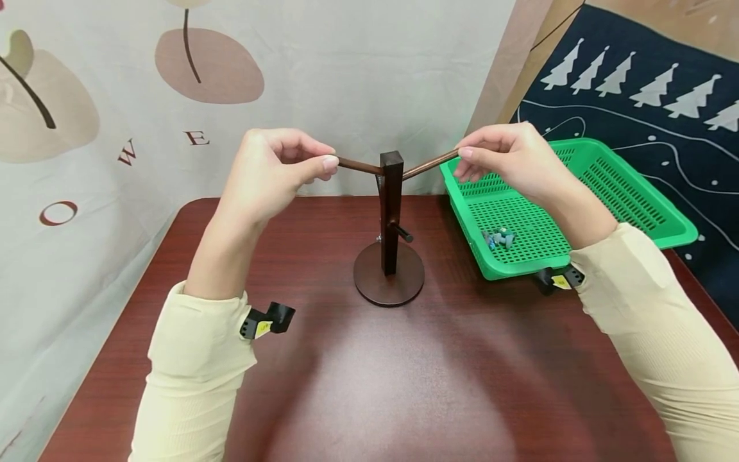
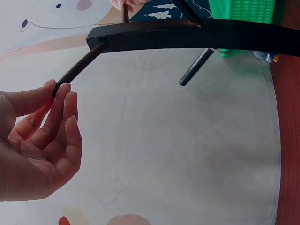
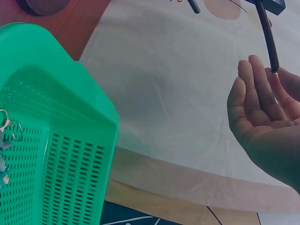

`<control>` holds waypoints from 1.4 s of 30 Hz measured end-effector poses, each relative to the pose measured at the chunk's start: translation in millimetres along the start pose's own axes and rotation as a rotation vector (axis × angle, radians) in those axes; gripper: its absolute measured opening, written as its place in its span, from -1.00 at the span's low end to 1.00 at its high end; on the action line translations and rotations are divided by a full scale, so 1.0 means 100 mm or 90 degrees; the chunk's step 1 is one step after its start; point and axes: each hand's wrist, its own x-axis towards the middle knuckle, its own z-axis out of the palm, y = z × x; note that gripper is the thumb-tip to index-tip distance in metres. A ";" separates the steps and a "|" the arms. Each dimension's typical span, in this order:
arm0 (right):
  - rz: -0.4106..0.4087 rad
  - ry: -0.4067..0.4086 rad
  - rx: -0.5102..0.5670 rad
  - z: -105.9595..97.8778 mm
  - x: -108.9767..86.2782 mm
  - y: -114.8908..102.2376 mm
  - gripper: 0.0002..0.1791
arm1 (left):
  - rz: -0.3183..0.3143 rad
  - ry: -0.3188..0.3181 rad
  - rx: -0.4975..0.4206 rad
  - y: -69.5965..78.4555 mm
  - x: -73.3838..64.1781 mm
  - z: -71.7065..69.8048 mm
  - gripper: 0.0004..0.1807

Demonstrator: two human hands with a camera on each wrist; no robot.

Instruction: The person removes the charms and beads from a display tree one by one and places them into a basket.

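A dark brown stand (image 1: 392, 218) with an upright square post and a round base (image 1: 389, 294) stands on the table. Two arms slant upward from near the top of its post, one to each side. My left hand (image 1: 274, 163) pinches the end of the left arm (image 2: 78, 68) between thumb and fingertips. At the other side, my right hand (image 1: 514, 157) pinches the tip of the right arm (image 3: 268, 40), its other fingers loosely bent in the right wrist view. Lower on the post a short peg (image 1: 402, 233) sticks out, touched by neither hand.
A green plastic basket (image 1: 487, 256) sits at the back right, under my right forearm. Inside lie small blue-grey trinkets (image 1: 499, 238), with metal rings showing in the right wrist view. Behind the reddish-brown table (image 1: 323, 385) hangs a printed cloth (image 1: 346, 77).
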 end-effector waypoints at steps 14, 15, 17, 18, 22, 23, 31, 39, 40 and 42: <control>-0.017 -0.043 -0.017 -0.01 -0.06 -0.04 -0.86 | -0.002 -0.004 -0.046 -0.08 0.19 -0.06 -0.90; -0.017 -0.044 -0.015 -0.01 -0.07 -0.05 -0.86 | 0.000 -0.004 -0.046 -0.09 0.20 -0.06 -0.90; -0.021 -0.047 -0.009 -0.01 -0.08 -0.06 -0.87 | 0.005 -0.005 -0.048 -0.10 0.23 -0.06 -0.89; -0.023 -0.049 -0.006 -0.01 -0.08 -0.07 -0.87 | 0.007 -0.007 -0.045 -0.11 0.25 -0.06 -0.88; -0.040 -0.058 0.005 -0.01 -0.10 -0.06 -0.86 | 0.012 -0.017 -0.031 -0.11 0.30 -0.05 -0.84; -0.041 -0.060 0.007 -0.01 -0.10 -0.06 -0.86 | 0.013 -0.020 -0.026 -0.11 0.32 -0.05 -0.83; -0.027 -0.062 0.001 0.00 -0.14 -0.07 -0.86 | 0.018 -0.034 -0.010 -0.12 0.38 -0.03 -0.80; -0.039 -0.080 -0.013 0.01 -0.17 -0.11 -0.89 | 0.010 -0.028 -0.002 -0.12 0.45 0.00 -0.81; -0.039 -0.081 -0.015 0.01 -0.17 -0.11 -0.89 | 0.010 -0.027 -0.006 -0.12 0.45 0.00 -0.81; -0.041 -0.082 -0.014 0.01 -0.18 -0.12 -0.90 | 0.013 -0.024 -0.010 -0.13 0.45 0.01 -0.81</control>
